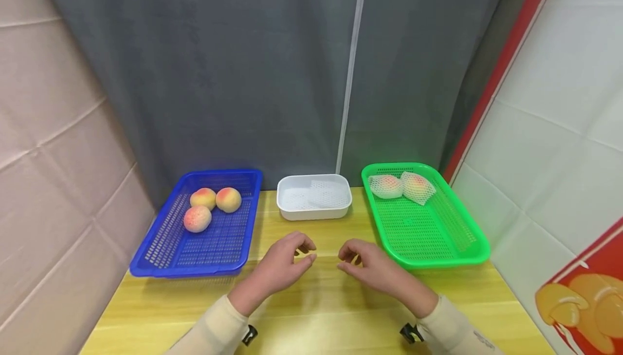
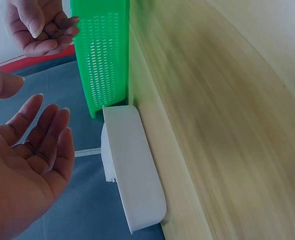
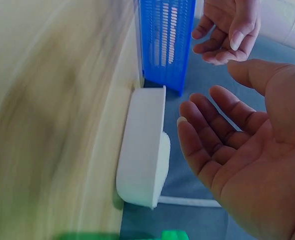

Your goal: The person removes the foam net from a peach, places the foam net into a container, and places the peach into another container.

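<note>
My left hand (image 1: pixel 284 261) hovers over the table's middle, fingers loosely curled around nothing. Facing it across a gap is my right hand (image 1: pixel 370 265), likewise loosely curled and holding nothing. Beyond both hands stands a white tray (image 1: pixel 313 214) with white foam netting (image 1: pixel 328 194) in it. The blue basket (image 1: pixel 194 272) to the left holds three peaches: one peach (image 1: pixel 203 198) at the back, another peach (image 1: pixel 229 199) beside it, and a pinker peach (image 1: pixel 197 219) in front. On the right, the green basket (image 1: pixel 438 263) contains two net-wrapped peaches (image 1: pixel 417 187).
The baskets and tray stand on a wooden table (image 1: pixel 316 311). A grey curtain (image 1: pixel 233 73) hangs behind them. Pale walls close off both sides, and the right wall (image 1: pixel 545 144) carries a red printed panel (image 1: pixel 589 301).
</note>
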Demonstrator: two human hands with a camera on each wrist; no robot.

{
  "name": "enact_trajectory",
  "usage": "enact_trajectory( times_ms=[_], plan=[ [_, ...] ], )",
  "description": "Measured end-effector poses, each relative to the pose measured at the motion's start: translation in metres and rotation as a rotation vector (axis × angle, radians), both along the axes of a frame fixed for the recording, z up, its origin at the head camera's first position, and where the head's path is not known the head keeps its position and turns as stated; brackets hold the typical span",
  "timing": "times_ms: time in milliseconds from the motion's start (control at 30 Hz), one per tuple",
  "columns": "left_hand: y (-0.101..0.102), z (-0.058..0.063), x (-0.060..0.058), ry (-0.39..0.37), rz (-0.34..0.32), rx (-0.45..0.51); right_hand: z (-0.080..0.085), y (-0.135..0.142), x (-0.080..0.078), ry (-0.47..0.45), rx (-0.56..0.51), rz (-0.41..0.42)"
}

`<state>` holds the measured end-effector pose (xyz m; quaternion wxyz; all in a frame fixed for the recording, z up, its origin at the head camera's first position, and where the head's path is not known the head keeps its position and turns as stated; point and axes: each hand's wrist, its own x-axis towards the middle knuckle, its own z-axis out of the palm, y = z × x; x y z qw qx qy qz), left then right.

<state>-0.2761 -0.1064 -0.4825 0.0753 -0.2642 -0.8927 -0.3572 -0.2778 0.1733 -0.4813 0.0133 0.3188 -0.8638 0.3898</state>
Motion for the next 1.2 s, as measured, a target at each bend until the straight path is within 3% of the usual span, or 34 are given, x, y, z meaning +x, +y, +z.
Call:
enact_trajectory(
  times_ms=[500, 833, 1200],
  plan=[
    [0.049, 0.011, -0.020, 0.061, -0.097, 0.009, 0.020, 0.045, -0.008, 0.009, 0.005, -0.200],
    [0.086, 0.013, -0.035, 0.064, -0.142, 0.026, 0.026, 0.072, -0.012, 0.021, -0.005, -0.268],
    [0.124, 0.014, -0.048, 0.109, -0.194, -0.026, 0.032, 0.102, -0.017, 0.041, -0.009, -0.357]
  ],
)
